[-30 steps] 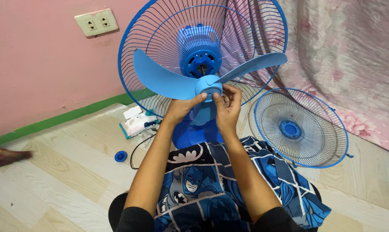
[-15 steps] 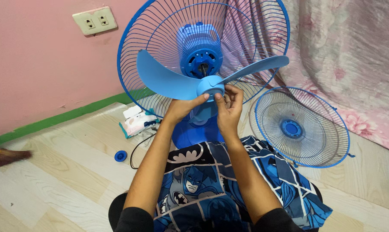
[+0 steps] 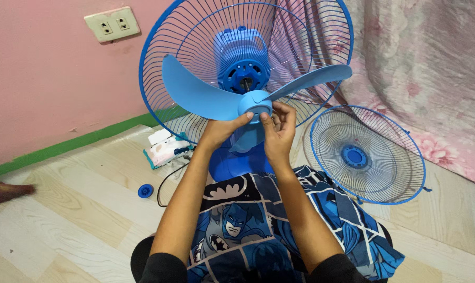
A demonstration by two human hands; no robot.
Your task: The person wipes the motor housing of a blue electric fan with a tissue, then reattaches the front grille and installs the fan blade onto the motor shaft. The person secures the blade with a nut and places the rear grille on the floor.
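Observation:
Both my hands hold a light blue three-bladed fan blade (image 3: 200, 97) by its round hub, in front of a blue desk fan. My left hand (image 3: 222, 130) grips the hub from the left and below, thumb against its rim. My right hand (image 3: 279, 128) pinches the hub from the right. Behind the blade stands the fan's rear wire guard (image 3: 195, 31) with the blue motor housing (image 3: 242, 73) and its bare shaft at the centre. The fan's blue base (image 3: 232, 165) rests on the floor between my arms.
The front wire guard (image 3: 366, 154) leans against a pink floral curtain (image 3: 431, 68) at the right. A small blue cap (image 3: 145, 191) and a pack of wipes (image 3: 166, 149) lie on the wooden floor at the left. A wall socket (image 3: 111, 23) is on the pink wall.
The blade and my hands have barely shifted; the blade sits slightly lower and further left than half a second ago.

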